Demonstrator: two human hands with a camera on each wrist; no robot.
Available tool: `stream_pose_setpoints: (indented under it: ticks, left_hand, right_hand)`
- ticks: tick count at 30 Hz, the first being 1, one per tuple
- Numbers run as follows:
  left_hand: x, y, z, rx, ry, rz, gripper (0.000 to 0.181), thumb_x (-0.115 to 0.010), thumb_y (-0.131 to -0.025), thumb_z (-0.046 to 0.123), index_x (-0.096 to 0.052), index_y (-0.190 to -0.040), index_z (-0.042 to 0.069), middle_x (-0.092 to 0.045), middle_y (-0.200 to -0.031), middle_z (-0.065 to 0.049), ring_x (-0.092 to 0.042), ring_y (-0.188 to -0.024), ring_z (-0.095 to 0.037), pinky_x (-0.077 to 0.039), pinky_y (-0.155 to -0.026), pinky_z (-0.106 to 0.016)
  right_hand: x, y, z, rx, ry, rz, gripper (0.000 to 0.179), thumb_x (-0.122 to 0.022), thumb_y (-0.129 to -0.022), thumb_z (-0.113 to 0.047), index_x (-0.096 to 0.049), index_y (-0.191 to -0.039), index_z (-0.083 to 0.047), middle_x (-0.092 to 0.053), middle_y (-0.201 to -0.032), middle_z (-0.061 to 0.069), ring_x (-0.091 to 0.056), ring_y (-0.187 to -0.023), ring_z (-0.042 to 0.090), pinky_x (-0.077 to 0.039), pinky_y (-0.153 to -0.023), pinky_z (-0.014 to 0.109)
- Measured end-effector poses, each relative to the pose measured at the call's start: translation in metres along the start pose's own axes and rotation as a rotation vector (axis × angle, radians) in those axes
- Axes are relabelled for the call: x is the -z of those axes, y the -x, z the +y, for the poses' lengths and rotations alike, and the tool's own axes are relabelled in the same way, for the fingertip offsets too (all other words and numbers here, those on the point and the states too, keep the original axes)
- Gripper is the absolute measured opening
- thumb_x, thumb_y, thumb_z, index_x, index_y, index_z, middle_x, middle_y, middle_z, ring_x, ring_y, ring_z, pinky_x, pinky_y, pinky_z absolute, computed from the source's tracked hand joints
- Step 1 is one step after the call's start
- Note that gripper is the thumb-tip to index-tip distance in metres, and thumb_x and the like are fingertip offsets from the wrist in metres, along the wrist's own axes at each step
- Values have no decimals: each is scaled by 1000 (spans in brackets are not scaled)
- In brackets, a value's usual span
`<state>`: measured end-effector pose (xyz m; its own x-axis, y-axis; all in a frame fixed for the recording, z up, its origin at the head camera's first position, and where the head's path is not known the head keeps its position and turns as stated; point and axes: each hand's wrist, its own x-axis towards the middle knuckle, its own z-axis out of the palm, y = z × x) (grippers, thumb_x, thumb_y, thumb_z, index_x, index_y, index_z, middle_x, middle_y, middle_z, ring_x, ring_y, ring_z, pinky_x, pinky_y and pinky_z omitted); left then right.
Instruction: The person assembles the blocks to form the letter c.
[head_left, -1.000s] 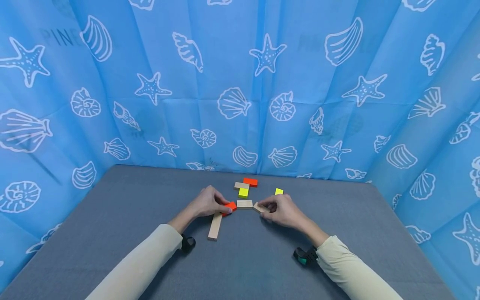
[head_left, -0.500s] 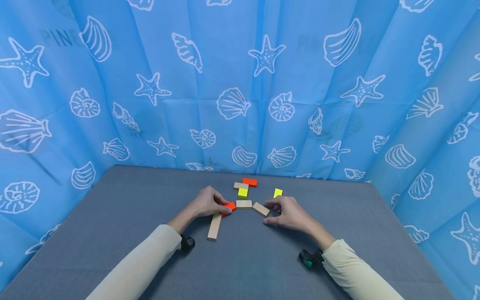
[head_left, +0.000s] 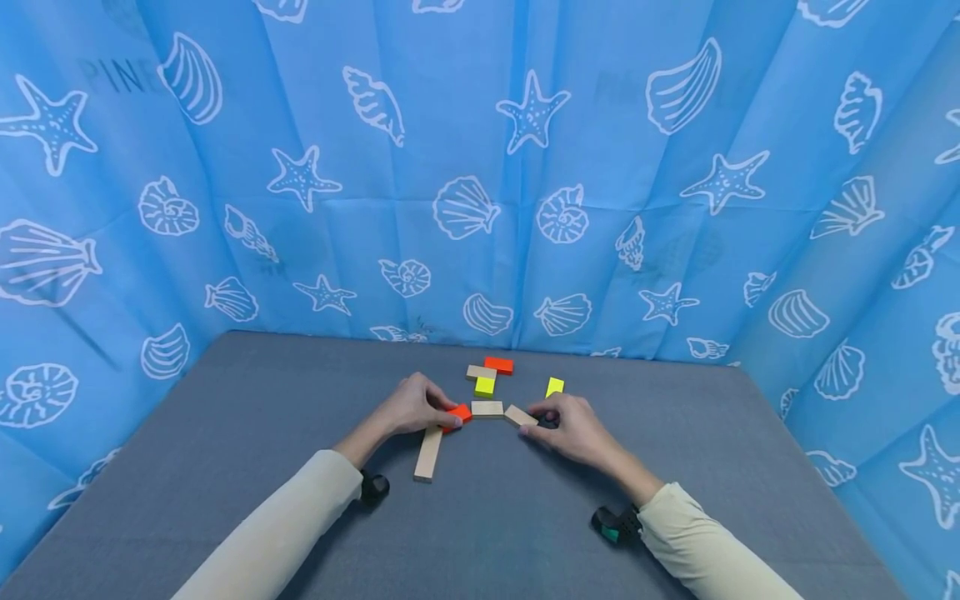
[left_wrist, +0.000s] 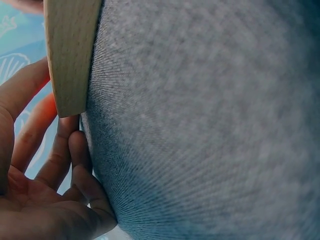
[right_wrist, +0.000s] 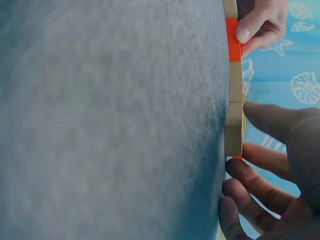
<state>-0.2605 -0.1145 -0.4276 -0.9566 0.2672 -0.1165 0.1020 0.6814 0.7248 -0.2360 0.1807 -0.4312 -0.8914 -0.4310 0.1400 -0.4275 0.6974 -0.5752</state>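
Note:
In the head view, my left hand (head_left: 417, 405) pinches an orange block (head_left: 461, 412) between thumb and fingers. A long plain wooden block (head_left: 427, 457) runs toward me from it, and a short plain wooden block (head_left: 487, 408) lies to its right. My right hand (head_left: 573, 429) holds another short wooden block (head_left: 519, 416), angled at the right end of this arch-like row. In the right wrist view, its thumb and fingertips (right_wrist: 250, 147) are right at that angled block (right_wrist: 233, 135). The left wrist view shows the long block (left_wrist: 72, 60) large, with fingers behind its end.
Behind the row lie a yellow block (head_left: 484, 387), a plain block (head_left: 477, 372) and an orange block (head_left: 499, 365), close together. Another yellow block (head_left: 554, 387) lies beyond my right fingers. A blue shell-patterned curtain (head_left: 480, 200) backs the grey table (head_left: 300, 367).
My right hand came off the angled wooden block, moving a little right with fingers spread, then came back to it. My left hand stayed on the orange block.

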Motion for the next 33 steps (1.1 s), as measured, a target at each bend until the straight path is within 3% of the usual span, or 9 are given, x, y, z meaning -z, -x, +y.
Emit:
stream_pose_setpoints:
  ticks: [10,19,33]
  left_hand:
    - [0,0,0,-8,5,0,23,-90,-79,26,-83,-97,13,-68,-87,2,-57,-80,-18,-49,-71,-32]
    - [-2,2,-4,-60,31,6,26,-89,-79,25,-82,-101,12,-67,-78,2,-57,-74,-15,-47,-68,-30]
    - [-4,2,-5,-52,19,33,24,-89,-80,26,-82,-97,11,-65,-78,2,-56,-75,-16,-47,-68,-31]
  right_hand:
    - [-5,-3,-5,-47,20,52,23,-83,-86,-19,-80,-105,-6,-69,-88,-2,-54,-76,16,-43,-67,31]
    - [-6,-3,-8,-58,29,66,22,-84,-85,-18,-80,-102,-5,-66,-85,-2,-56,-76,15,-45,-68,31]
    - [-6,-3,-8,-90,13,55,22,-84,-85,-18,-80,-103,-6,-65,-84,-2,-53,-76,17,-42,-67,31]
